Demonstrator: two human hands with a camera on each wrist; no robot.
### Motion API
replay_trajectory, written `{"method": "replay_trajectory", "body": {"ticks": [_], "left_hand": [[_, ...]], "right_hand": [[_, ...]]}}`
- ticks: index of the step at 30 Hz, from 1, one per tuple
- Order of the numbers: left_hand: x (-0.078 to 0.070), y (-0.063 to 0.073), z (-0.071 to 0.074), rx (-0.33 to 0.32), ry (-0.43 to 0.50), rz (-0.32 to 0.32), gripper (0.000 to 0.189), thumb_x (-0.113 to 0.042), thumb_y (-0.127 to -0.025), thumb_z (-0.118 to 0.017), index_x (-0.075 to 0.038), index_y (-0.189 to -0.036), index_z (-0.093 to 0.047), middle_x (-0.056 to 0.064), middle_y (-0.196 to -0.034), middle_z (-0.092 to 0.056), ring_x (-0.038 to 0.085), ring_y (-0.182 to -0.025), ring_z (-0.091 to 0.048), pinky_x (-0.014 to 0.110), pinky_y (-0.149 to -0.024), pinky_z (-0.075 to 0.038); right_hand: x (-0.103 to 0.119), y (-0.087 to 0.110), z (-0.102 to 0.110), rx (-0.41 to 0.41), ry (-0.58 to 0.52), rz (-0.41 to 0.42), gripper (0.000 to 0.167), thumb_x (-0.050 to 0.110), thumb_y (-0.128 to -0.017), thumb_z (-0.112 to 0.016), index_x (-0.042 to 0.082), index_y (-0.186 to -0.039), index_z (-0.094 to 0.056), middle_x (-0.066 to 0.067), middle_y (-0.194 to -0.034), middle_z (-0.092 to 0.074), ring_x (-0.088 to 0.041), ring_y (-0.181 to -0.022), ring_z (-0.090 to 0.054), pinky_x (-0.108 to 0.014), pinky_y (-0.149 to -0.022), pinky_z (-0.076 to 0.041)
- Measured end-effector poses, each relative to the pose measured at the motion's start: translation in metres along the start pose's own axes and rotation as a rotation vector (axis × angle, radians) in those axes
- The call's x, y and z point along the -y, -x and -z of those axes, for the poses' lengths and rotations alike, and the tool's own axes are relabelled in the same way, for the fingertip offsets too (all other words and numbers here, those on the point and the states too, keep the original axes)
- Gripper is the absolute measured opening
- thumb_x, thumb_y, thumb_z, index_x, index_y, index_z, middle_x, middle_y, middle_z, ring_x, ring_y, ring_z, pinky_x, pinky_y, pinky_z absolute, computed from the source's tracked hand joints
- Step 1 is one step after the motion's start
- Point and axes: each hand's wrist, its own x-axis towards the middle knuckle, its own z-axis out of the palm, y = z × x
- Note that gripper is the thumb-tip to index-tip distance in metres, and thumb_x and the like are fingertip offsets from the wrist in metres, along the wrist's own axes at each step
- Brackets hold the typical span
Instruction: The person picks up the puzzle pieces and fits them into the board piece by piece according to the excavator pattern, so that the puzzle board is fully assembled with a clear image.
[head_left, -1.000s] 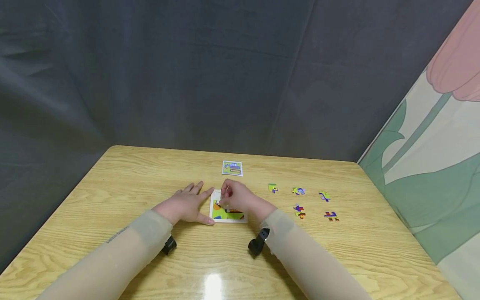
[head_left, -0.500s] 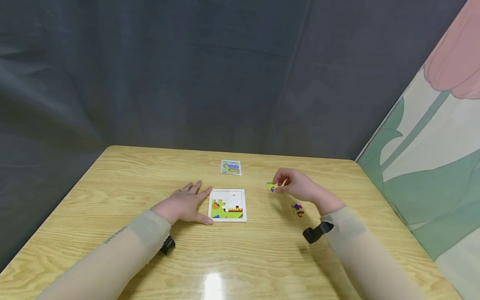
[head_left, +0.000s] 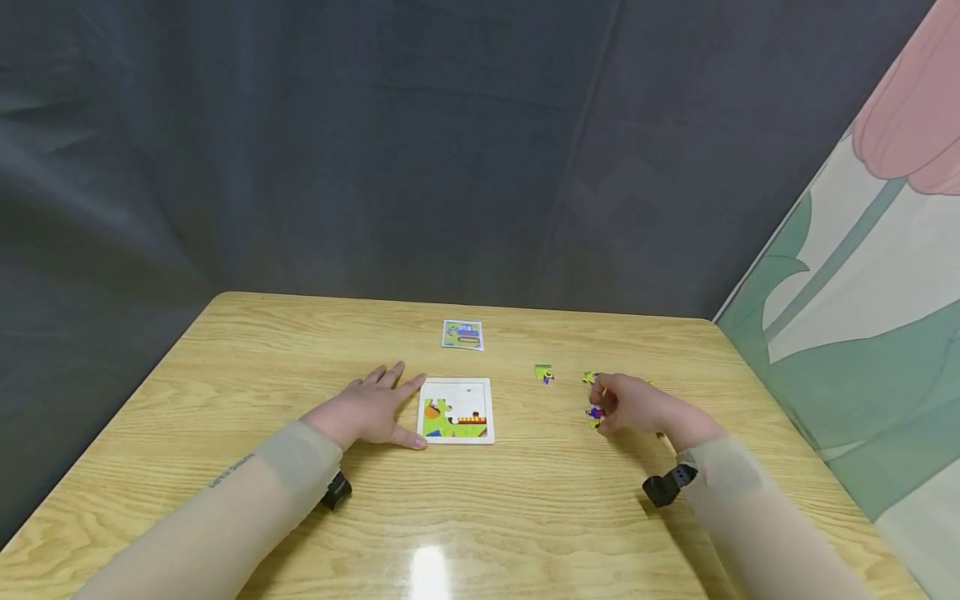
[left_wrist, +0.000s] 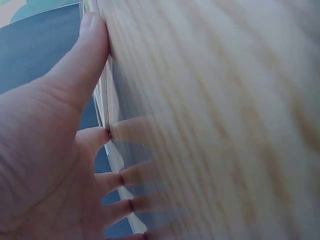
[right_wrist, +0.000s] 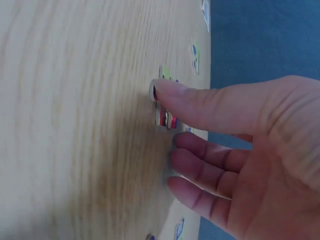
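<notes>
My left hand (head_left: 371,412) lies spread on the table, its thumb and index fingertip at the left edge of a white-framed puzzle board (head_left: 472,397). Pieces forming an orange and green picture fill the lower and left parts of the board; its upper right shows white. Over to the right, my right hand (head_left: 636,406) holds a small purple, red and yellow puzzle piece (head_left: 595,412) by its edges, low at the tabletop. The thumb covers the middle of that piece (right_wrist: 166,117) in the right wrist view, and the index fingertip is hidden behind it.
A picture card (head_left: 462,335) lies behind the board. One green puzzle piece (head_left: 543,373) sits right of the board, and another piece (head_left: 590,377) lies just behind my right fingers. More pieces are mostly covered by that hand. A dark curtain (head_left: 450,150) hangs beyond the table (head_left: 315,333).
My right hand has moved from the board across the green piece to the purple and red piece at the right. The left hand has stayed at the board's edge.
</notes>
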Motion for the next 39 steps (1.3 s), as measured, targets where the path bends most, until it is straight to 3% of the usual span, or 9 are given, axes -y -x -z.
{"method": "replay_trajectory", "body": {"ticks": [9,16,21,23,28,33,36,39], "left_hand": [[0.000,0.000,-0.001,0.001,0.000,0.003,0.109,-0.073,-0.076,-0.065,-0.021,-0.160,-0.019,0.020,-0.163,-0.006,0.045,-0.146,-0.008,0.065,-0.111,-0.017],[0.002,-0.003,-0.003,-0.001,-0.001,0.008,0.110,-0.075,-0.075,-0.064,-0.023,-0.160,-0.018,0.020,-0.163,-0.006,0.045,-0.146,-0.008,0.065,-0.111,-0.017],[0.003,-0.003,-0.004,-0.002,0.005,0.011,0.111,-0.075,-0.074,-0.064,-0.023,-0.160,-0.018,0.020,-0.163,-0.006,0.045,-0.146,-0.008,0.065,-0.112,-0.016],[0.003,-0.003,-0.004,-0.004,0.004,0.008,0.111,-0.075,-0.074,-0.064,-0.023,-0.160,-0.018,0.020,-0.163,-0.006,0.045,-0.146,-0.007,0.065,-0.112,-0.016],[0.003,-0.002,-0.003,-0.004,0.001,0.004,0.111,-0.075,-0.074,-0.064,-0.022,-0.160,-0.017,0.020,-0.163,-0.005,0.045,-0.146,-0.007,0.065,-0.111,-0.016],[0.002,-0.002,-0.003,-0.004,0.000,-0.001,0.111,-0.075,-0.074,-0.064,-0.022,-0.160,-0.017,0.020,-0.163,-0.005,0.045,-0.146,-0.007,0.065,-0.111,-0.016],[0.002,-0.003,-0.003,-0.006,-0.004,-0.004,0.111,-0.076,-0.074,-0.063,-0.023,-0.160,-0.017,0.019,-0.163,-0.005,0.045,-0.146,-0.007,0.066,-0.111,-0.016],[0.003,-0.002,-0.002,-0.004,-0.010,-0.003,0.111,-0.077,-0.074,-0.063,-0.023,-0.160,-0.017,0.019,-0.163,-0.005,0.045,-0.146,-0.007,0.066,-0.111,-0.016]], "right_hand": [[-0.003,-0.001,-0.005,-0.059,-0.010,0.058,0.040,-0.011,-0.068,-0.081,0.001,-0.093,-0.052,-0.007,-0.083,-0.054,-0.020,-0.076,-0.050,-0.032,-0.066,-0.044],[0.001,-0.002,-0.008,-0.085,-0.037,0.061,0.022,-0.012,-0.086,-0.067,0.002,-0.094,-0.051,-0.005,-0.078,-0.053,-0.018,-0.068,-0.051,-0.029,-0.058,-0.045],[0.008,-0.008,-0.011,-0.080,-0.186,0.087,0.009,-0.006,-0.096,-0.057,-0.001,-0.096,-0.051,-0.011,-0.082,-0.058,-0.023,-0.070,-0.054,-0.032,-0.058,-0.047],[0.013,-0.013,-0.013,-0.082,-0.272,0.093,0.004,-0.002,-0.098,-0.056,-0.003,-0.098,-0.052,-0.016,-0.084,-0.060,-0.028,-0.073,-0.057,-0.035,-0.061,-0.050],[0.034,-0.028,-0.024,-0.123,-0.417,0.110,0.012,0.006,-0.101,-0.056,-0.006,-0.096,-0.056,-0.019,-0.087,-0.060,-0.033,-0.080,-0.057,-0.042,-0.069,-0.054],[0.063,-0.046,-0.038,-0.173,-0.436,0.115,0.010,0.001,-0.099,-0.057,-0.008,-0.095,-0.061,-0.015,-0.082,-0.060,-0.026,-0.075,-0.056,-0.038,-0.066,-0.053],[0.081,-0.058,-0.049,-0.181,-0.425,0.097,0.006,-0.002,-0.095,-0.062,-0.005,-0.100,-0.063,-0.011,-0.077,-0.061,-0.023,-0.068,-0.056,-0.032,-0.059,-0.049],[0.097,-0.070,-0.062,-0.175,-0.429,0.077,0.011,-0.005,-0.090,-0.068,-0.003,-0.100,-0.062,-0.008,-0.072,-0.060,-0.021,-0.060,-0.055,-0.026,-0.051,-0.044]]}}
